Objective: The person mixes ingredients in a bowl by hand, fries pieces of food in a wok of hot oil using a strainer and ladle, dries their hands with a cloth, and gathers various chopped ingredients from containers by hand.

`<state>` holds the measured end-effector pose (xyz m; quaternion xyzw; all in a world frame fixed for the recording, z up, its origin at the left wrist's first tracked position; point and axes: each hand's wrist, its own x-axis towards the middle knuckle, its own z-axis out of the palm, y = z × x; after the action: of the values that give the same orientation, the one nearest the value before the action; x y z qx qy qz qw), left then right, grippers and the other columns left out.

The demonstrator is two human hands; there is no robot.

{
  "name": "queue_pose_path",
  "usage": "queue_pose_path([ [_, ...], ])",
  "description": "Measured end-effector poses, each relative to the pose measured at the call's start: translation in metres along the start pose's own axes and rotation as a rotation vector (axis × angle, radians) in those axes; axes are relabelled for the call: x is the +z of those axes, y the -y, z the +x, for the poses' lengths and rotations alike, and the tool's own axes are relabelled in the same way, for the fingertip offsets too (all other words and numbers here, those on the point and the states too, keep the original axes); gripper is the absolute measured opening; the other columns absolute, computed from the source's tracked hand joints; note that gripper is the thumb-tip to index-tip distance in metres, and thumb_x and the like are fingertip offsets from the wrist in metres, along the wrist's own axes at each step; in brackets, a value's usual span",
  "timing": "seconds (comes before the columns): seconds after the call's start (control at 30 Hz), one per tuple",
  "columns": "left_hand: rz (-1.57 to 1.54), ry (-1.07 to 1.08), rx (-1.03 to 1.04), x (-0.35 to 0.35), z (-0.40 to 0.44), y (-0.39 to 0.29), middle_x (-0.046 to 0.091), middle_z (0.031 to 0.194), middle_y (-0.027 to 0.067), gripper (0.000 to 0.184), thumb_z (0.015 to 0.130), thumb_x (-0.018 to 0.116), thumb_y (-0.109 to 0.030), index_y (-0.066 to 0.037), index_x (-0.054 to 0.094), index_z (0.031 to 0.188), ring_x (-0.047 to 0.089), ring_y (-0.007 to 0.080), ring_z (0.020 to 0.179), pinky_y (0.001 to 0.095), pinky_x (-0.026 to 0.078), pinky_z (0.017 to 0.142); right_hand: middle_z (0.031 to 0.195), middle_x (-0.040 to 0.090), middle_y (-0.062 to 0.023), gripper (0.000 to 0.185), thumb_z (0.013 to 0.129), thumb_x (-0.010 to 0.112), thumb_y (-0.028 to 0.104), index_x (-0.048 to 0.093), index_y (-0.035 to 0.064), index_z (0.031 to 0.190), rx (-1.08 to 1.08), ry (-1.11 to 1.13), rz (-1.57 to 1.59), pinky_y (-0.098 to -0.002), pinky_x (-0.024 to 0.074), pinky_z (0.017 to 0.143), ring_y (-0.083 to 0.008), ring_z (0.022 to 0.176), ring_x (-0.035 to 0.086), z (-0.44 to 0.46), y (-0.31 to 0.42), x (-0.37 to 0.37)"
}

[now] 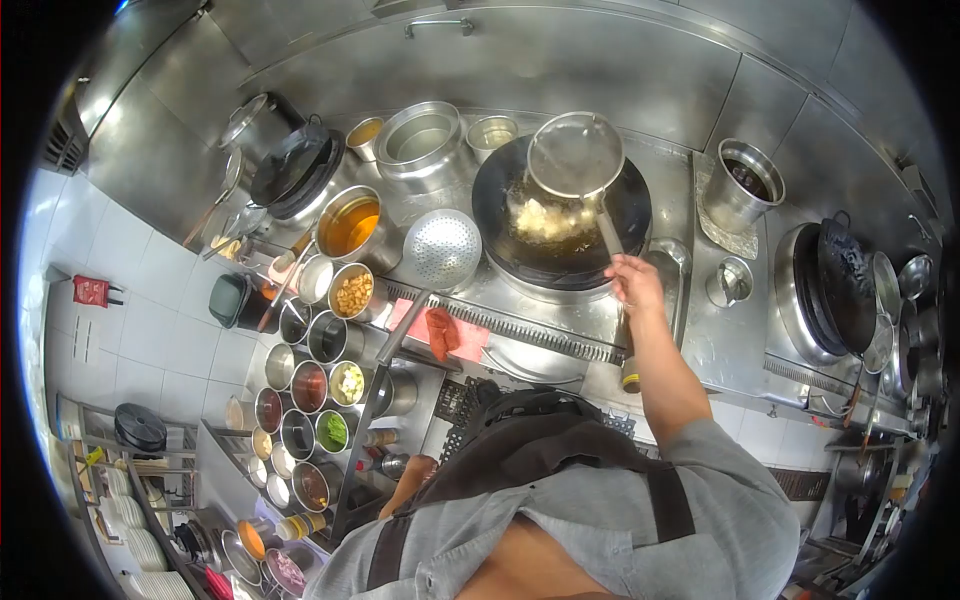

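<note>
My right hand (636, 281) is closed around the handle of a round mesh strainer (575, 153), held over the far side of a black wok (625, 215). Beneath and in front of the strainer, pale yellow food (548, 220) sits in dark bubbling oil. Low beside my body, my left hand (418, 470) hangs near the rack of seasoning pots; its fingers are too small and partly hidden to read. A perforated ladle (443, 250) rests left of the wok, its long handle pointing toward me.
Left stand a pot of orange oil (352, 226), a large steel pot (418, 145) and several ingredient containers, one with chopped greens (332, 431). A red cloth (441, 333) lies at the stove's front edge. Right are a tall pot (742, 185) and another wok (845, 285).
</note>
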<state>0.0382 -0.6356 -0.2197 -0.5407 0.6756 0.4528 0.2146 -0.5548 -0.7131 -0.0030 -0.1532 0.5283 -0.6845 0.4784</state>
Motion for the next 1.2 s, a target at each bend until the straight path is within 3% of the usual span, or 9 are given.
queue_pose_path([
  [0.23,0.05,0.04,-0.034,0.001,0.052,0.029,0.061,0.076,0.0062,0.012,0.082,0.054,-0.013,-0.005,0.061,0.085,0.06,0.0173,0.059,0.0311,0.052,0.049,0.075,0.063,-0.0146,0.029,0.08,0.054,0.007,0.053,-0.003,0.107,-0.196,-0.264,-0.426,-0.0309,0.0403,0.038,-0.0199,0.047,0.055,-0.006,0.059,-0.073],
  [0.3,-0.15,0.036,-0.149,0.002,0.076,0.032,0.061,0.076,0.0064,0.012,0.082,0.054,-0.014,-0.005,0.061,0.085,0.06,0.0174,0.06,0.0311,0.052,0.049,0.083,0.063,-0.0225,0.031,0.075,0.055,0.006,0.056,-0.0022,0.105,-0.754,-0.519,-1.281,-0.0431,0.0484,0.06,-0.036,0.069,0.062,0.004,0.057,-0.099],
  [0.37,-0.563,0.006,-0.415,-0.003,0.1,0.026,0.061,0.076,0.0066,0.012,0.082,0.055,-0.014,-0.004,0.06,0.085,0.061,0.0176,0.06,0.031,0.052,0.049,0.09,0.059,-0.0265,0.027,0.07,0.052,0.004,0.059,-0.0014,0.095,-0.489,-0.607,-1.269,-0.047,0.0431,0.081,-0.0427,0.091,0.056,-0.008,0.076,-0.094],
  [0.47,0.29,-0.184,0.343,-0.049,0.068,-0.014,0.061,0.075,0.0065,0.01,0.081,0.056,-0.013,-0.005,0.061,0.085,0.06,0.0177,0.06,0.0322,0.05,0.047,0.089,0.059,-0.0274,0.021,0.071,0.045,0.0,0.061,-0.0008,0.086,-0.379,-0.505,-1.511,-0.0492,0.0442,0.08,-0.0437,0.089,0.056,0.013,0.062,-0.133],
  [0.5,0.679,-0.266,0.698,-0.054,0.078,-0.008,0.06,0.074,0.0064,0.01,0.08,0.057,-0.012,-0.005,0.06,0.085,0.06,0.0178,0.059,0.0325,0.049,0.044,0.089,0.059,-0.0274,0.021,0.071,0.045,0.0,0.061,-0.0008,0.086,-0.375,-0.513,-1.512,-0.0492,0.0442,0.08,-0.0437,0.089,0.056,0.012,0.059,-0.138],
  [0.67,-0.255,-0.179,0.128,-0.058,0.072,-0.03,0.063,0.077,0.0077,0.011,0.072,0.062,-0.01,-0.004,0.062,0.081,0.061,0.0228,0.058,0.0325,0.048,0.045,0.083,0.063,-0.0213,0.023,0.073,0.049,0.003,0.061,0.0008,0.093,-0.393,-0.59,-1.363,-0.041,0.0484,0.067,-0.0328,0.074,0.062,0.008,0.067,-0.152],
  [0.83,0.332,-0.048,0.14,-0.019,0.118,0.033,0.065,0.082,0.0106,0.012,0.07,0.06,-0.014,-0.008,0.064,0.079,0.064,0.0265,0.071,0.036,0.051,0.057,0.071,0.062,-0.0111,0.022,0.083,0.051,0.005,0.056,-0.0038,0.103,-0.317,-0.549,-0.36,-0.0255,0.0379,0.036,-0.0114,0.042,0.049,-0.001,0.12,-0.147],
  [0.93,0.734,-0.042,0.41,-0.015,0.11,0.037,0.065,0.084,0.0115,0.016,0.068,0.062,-0.021,-0.011,0.066,0.08,0.063,0.0292,0.081,0.0405,0.051,0.067,0.069,0.061,-0.0096,0.021,0.081,0.054,0.007,0.058,-0.0053,0.097,-0.314,-0.596,-0.409,-0.0252,0.0377,0.035,-0.0115,0.04,0.048,0.012,0.147,-0.176],
  [1.2,0.784,0.063,0.292,-0.016,0.122,0.02,0.065,0.086,0.0115,0.018,0.068,0.062,-0.025,-0.013,0.066,0.08,0.062,0.0311,0.086,0.0426,0.05,0.073,0.079,0.063,-0.0122,0.042,0.079,0.065,0.034,0.061,-0.0056,0.093,-0.44,-0.971,-0.196,-0.0263,0.0462,0.043,-0.0184,0.054,0.06,-0.018,0.163,-0.241],
])
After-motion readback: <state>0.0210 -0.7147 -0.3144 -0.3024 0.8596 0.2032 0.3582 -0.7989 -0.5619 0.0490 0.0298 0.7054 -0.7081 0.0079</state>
